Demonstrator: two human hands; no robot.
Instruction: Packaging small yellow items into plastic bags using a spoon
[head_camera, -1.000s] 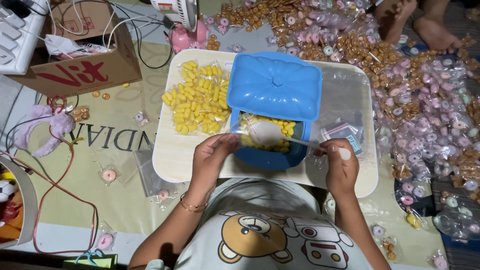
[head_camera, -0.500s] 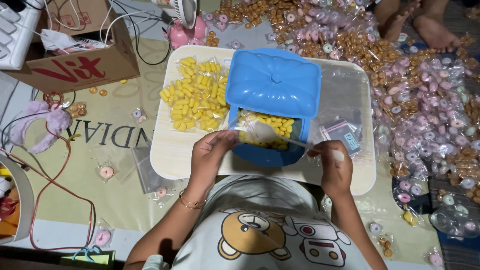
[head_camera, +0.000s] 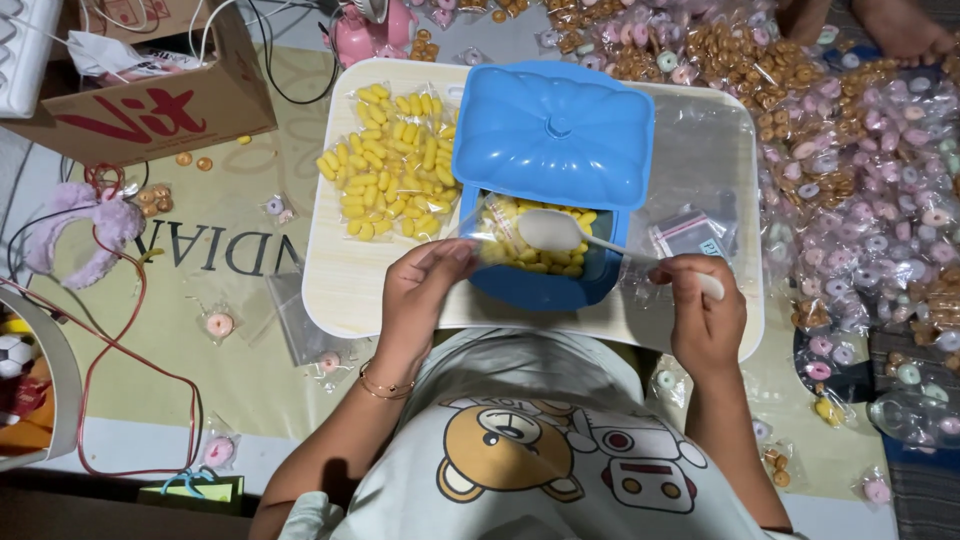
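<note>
The left hand (head_camera: 420, 290) pinched a small clear bag (head_camera: 487, 222) open over the blue tub (head_camera: 540, 270); the right hand (head_camera: 703, 310) closed on a white spoon (head_camera: 560, 232); the bag looked light, limp, slippery, best gripped at its rim.

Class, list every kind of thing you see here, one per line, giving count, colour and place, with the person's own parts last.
spoon: one, white, over the blue box
small bag: one, clear, at the box's opening
blue box: one, lid half on, on the tray
yellow snacks: many, loose on the tray's left
tray: one, pale, on the floor
packed snack bags: many, pink and brown, right
cardboard box: one, brown, upper left
left hand: holds the small bag
right hand: holds the spoon
</note>
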